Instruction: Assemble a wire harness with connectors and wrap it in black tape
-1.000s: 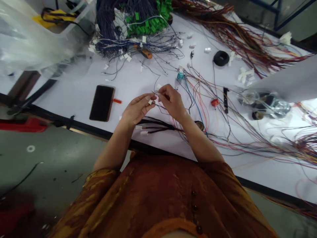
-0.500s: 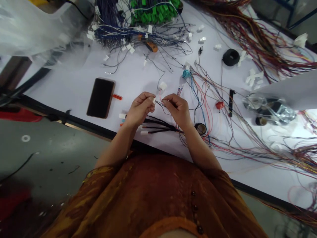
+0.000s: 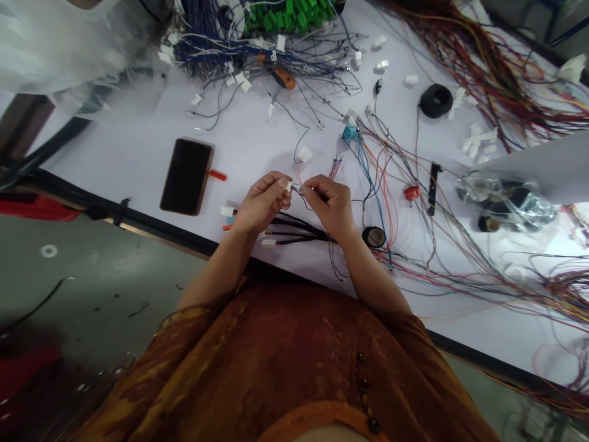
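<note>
My left hand [image 3: 262, 202] pinches a small white plastic connector [image 3: 288, 185] between thumb and fingertips. My right hand [image 3: 328, 205] pinches the end of a thin dark wire [image 3: 299, 191] and holds it right at that connector. Whether the wire tip is inside the connector is hidden by my fingers. A black wire bundle [image 3: 294, 230] with white connectors on its ends lies just under both wrists. Another white connector [image 3: 304, 155] rests on the table above my hands, on a thin wire.
A black smartphone [image 3: 186, 176] and a small orange piece [image 3: 218, 175] lie left of my hands. Loose coloured wires, a blue connector [image 3: 350, 134], a red connector [image 3: 411, 193] and tape rolls spread right. Green-connector harnesses [image 3: 285, 15] lie ahead. The table's black edge [image 3: 115, 221] runs near me.
My hands have drawn closer together, bringing the wire end up to the white connector. The view has shifted slightly, so the table items sit a little differently in the frame.
</note>
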The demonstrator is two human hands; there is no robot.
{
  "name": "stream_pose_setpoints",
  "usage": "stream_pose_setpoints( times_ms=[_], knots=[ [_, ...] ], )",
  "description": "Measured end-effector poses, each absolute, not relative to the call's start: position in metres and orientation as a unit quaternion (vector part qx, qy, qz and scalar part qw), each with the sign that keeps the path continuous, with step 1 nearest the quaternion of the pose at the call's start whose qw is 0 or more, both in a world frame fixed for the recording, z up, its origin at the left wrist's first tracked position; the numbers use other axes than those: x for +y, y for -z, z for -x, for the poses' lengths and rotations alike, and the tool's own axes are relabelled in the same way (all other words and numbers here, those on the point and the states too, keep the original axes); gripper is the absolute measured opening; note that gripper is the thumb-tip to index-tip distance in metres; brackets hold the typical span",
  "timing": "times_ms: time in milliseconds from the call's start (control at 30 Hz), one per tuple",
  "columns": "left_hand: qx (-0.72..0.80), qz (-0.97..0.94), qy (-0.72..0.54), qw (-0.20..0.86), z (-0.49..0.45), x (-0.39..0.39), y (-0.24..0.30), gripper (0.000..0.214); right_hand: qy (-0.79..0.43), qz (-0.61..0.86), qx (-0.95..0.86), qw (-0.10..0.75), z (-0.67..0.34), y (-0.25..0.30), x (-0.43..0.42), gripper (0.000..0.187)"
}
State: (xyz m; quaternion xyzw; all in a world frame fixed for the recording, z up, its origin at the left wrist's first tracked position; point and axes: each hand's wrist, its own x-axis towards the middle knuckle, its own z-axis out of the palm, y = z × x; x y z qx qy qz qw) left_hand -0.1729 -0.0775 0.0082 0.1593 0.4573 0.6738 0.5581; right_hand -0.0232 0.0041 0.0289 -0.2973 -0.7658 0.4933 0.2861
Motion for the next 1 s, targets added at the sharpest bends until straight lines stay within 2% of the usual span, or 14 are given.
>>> stream_pose_setpoints(
  times_ms=[267, 500, 767, 1000],
  knots=[
    [0.495, -0.196, -0.659, 0.531, 0.175, -0.077, -0.008, 0.023, -0.437, 0.241, -0.831, 0.247, 0.024, -0.031, 0.009, 0.024],
    [0.494, -0.246, -0.655, 0.516, 0.182, -0.080, 0.004, 0.030, -0.435, 0.233, -0.852, 0.176, 0.024, -0.037, 0.019, 0.026],
    [0.485, -0.249, -0.634, 0.549, 0.185, -0.081, 0.002, 0.035, -0.503, 0.183, -0.827, 0.171, 0.023, -0.040, 0.026, 0.026],
    [0.470, -0.224, -0.612, 0.596, 0.186, -0.079, -0.001, 0.040, -0.578, 0.161, -0.792, 0.113, 0.024, -0.041, 0.035, 0.027]
  ],
)
